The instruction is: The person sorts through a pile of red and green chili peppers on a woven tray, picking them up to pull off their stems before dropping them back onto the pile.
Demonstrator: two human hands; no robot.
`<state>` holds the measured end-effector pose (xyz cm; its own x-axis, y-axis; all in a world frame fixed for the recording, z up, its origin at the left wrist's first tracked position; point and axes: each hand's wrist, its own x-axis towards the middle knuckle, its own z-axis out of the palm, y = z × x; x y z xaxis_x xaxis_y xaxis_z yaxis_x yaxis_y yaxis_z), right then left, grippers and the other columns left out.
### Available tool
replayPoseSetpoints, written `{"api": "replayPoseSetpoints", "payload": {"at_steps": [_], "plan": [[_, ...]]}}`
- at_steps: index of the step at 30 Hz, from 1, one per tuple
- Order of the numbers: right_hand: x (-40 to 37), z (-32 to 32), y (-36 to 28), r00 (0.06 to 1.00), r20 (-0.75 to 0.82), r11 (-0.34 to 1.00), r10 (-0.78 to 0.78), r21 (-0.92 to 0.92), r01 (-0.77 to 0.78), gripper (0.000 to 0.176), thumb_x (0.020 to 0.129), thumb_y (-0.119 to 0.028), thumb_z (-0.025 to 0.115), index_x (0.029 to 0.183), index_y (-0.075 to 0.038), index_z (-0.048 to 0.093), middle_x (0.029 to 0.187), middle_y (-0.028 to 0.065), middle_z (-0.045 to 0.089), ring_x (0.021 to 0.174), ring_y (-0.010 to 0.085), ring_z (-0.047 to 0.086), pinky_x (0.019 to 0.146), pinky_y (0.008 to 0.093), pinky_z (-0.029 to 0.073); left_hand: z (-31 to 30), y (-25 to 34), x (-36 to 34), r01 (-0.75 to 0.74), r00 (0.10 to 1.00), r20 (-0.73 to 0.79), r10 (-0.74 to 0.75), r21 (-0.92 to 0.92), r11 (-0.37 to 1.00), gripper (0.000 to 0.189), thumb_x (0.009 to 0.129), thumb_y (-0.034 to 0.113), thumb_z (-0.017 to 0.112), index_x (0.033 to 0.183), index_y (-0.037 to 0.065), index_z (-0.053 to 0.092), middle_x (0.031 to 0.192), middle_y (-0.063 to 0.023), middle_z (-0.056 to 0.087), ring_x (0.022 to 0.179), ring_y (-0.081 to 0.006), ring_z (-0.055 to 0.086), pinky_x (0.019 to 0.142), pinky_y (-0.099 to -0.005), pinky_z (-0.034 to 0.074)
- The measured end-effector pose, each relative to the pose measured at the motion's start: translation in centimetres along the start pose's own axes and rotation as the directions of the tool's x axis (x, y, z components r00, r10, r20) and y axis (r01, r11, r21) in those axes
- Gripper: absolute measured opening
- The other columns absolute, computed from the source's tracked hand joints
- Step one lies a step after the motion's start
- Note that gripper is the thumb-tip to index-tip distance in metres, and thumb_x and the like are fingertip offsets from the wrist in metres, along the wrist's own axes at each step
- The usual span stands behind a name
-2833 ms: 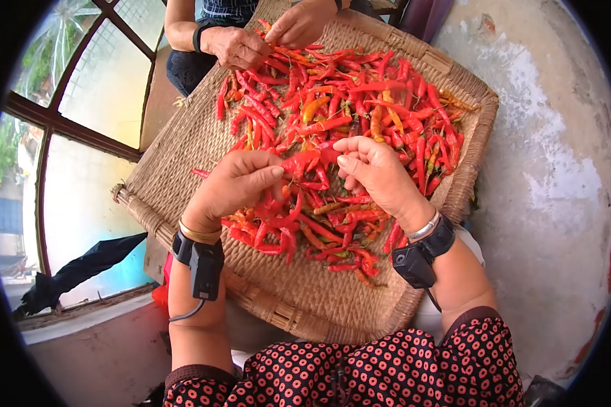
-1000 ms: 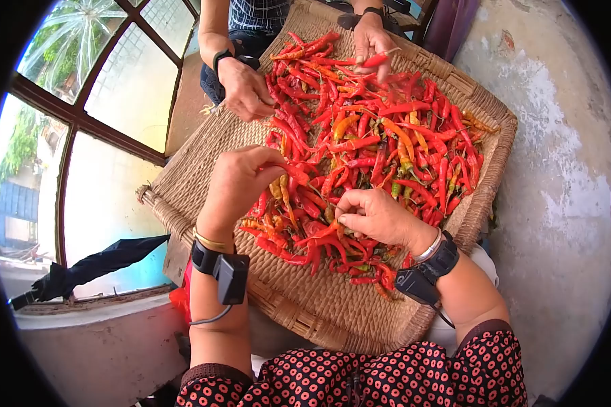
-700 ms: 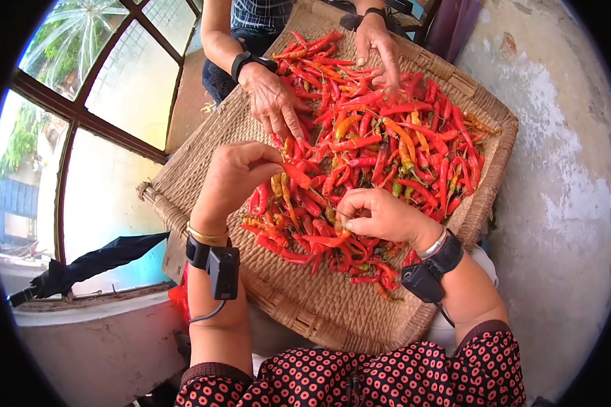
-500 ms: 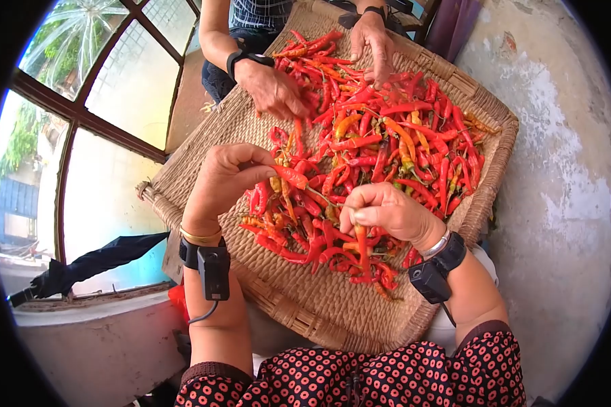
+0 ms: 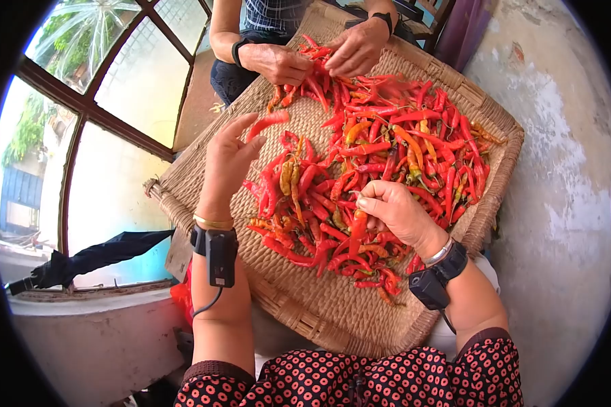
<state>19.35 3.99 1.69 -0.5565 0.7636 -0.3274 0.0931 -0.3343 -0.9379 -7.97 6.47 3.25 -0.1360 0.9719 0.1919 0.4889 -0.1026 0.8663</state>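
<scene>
Red peppers [image 5: 414, 136], with some orange and yellowish ones among them, lie heaped on a woven tray [image 5: 482, 203]. My left hand [image 5: 231, 156] is above the tray's left part, thumb and fingers apart. A slightly blurred red pepper [image 5: 268, 123] is by its fingertips, over bare weave; whether they touch it I cannot tell. Over the lower middle of the heap, my right hand [image 5: 394, 209] pinches an orange-red pepper [image 5: 358, 230] at its stem end, and the pepper hangs down.
Across the tray, another person's two hands [image 5: 282, 62] [image 5: 361, 47] handle peppers at its far edge. A window frame [image 5: 81, 105] and a folded dark umbrella [image 5: 102, 259] are at the left. A pale wall [image 5: 550, 169] rises at the right.
My left hand has moved up and opened from its pinch on a red pepper. My right hand keeps its pinch. The other person's hands have moved together at the far edge.
</scene>
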Motion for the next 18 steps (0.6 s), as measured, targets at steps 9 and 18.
{"api": "replayPoseSetpoints", "payload": {"at_steps": [9, 18], "plan": [[0.3, -0.9, 0.7, 0.992, -0.067, 0.872, -0.110, 0.473, 0.129, 0.009, 0.089, -0.015, 0.052, 0.089, -0.006, 0.055, 0.079, 0.0019, 0.061, 0.064, 0.0084, 0.059, 0.057, 0.0216, 0.050, 5.3, 4.8, -4.8, 0.273, 0.735, 0.678, 0.014, -0.315, 0.909, 0.030, 0.083, 0.022, 0.063, 0.102, -0.001, 0.059, 0.080, -0.0003, 0.060, 0.071, -0.0049, 0.053, 0.062, -0.0215, 0.045], [0.7, -1.3, 1.3, 0.978, -0.185, 0.888, -0.096, 0.427, 0.168, 0.016, 0.089, -0.017, 0.052, 0.098, -0.003, 0.054, 0.079, 0.0051, 0.061, 0.066, 0.0105, 0.059, 0.054, 0.0214, 0.048, 3.3, 3.1, -2.1, 0.390, 0.876, 0.419, -0.240, -0.322, 0.863, 0.013, 0.086, 0.015, 0.059, 0.085, 0.002, 0.061, 0.067, 0.0038, 0.057, 0.051, -0.0038, 0.049, 0.049, -0.0188, 0.040]]}}
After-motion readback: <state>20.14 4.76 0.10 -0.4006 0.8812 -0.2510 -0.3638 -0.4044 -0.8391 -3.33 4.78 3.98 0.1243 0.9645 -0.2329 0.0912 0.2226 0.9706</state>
